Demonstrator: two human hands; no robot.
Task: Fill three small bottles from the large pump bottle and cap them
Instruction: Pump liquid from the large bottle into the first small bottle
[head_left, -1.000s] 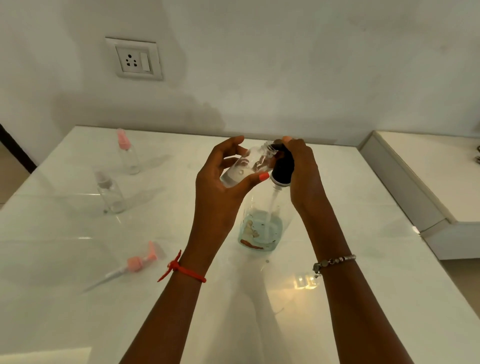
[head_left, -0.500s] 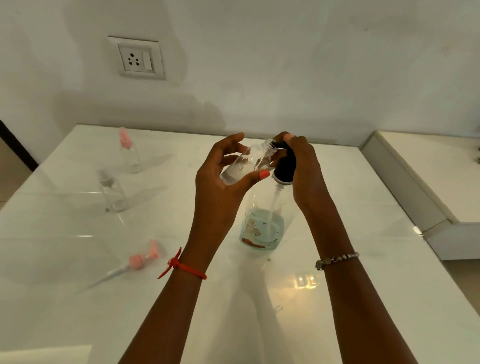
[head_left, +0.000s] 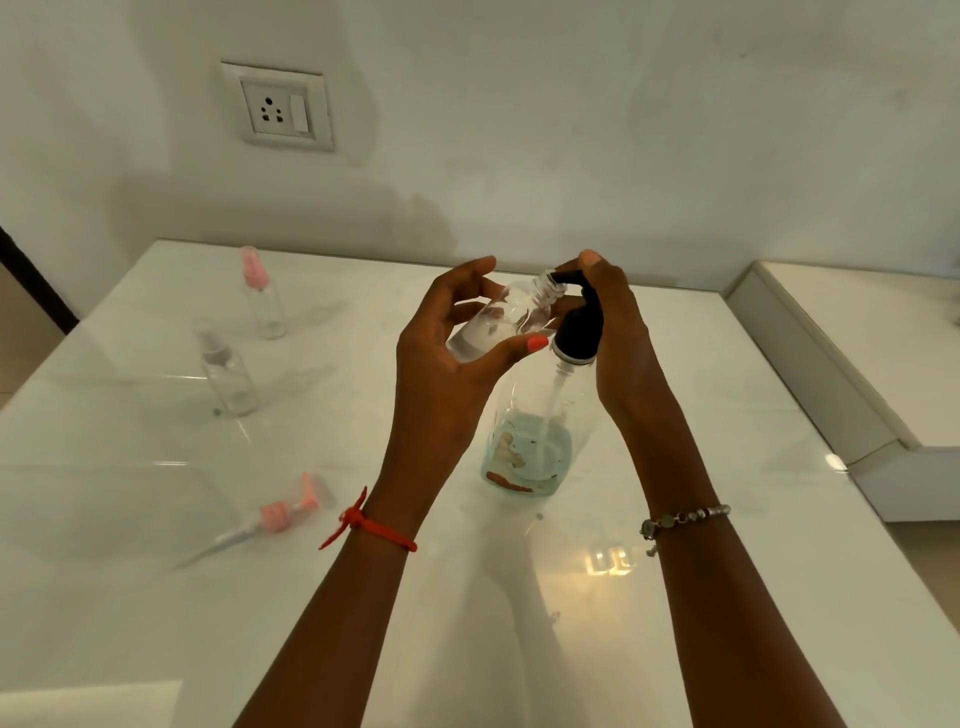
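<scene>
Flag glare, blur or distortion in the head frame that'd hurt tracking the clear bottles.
Head view: dim light; a glare patch on the glossy table near the large pump bottle; the small bottle in the left hand is see-through with faint edges; the two standing bottles far left are low-contrast; the loose pink pump looks soft; wide-angle lens tilts the wall socket.

A red knotted string (head_left: 363, 525) on the left wrist, silver beaded bracelet (head_left: 685, 517) on the right, coral-polished thumbnail (head_left: 537, 342).

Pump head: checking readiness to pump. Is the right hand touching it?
Touching. The head view shows the right hand curled round the black pump head, forefinger tip lying on its top, beside the small bottle that the left hand holds.
</scene>
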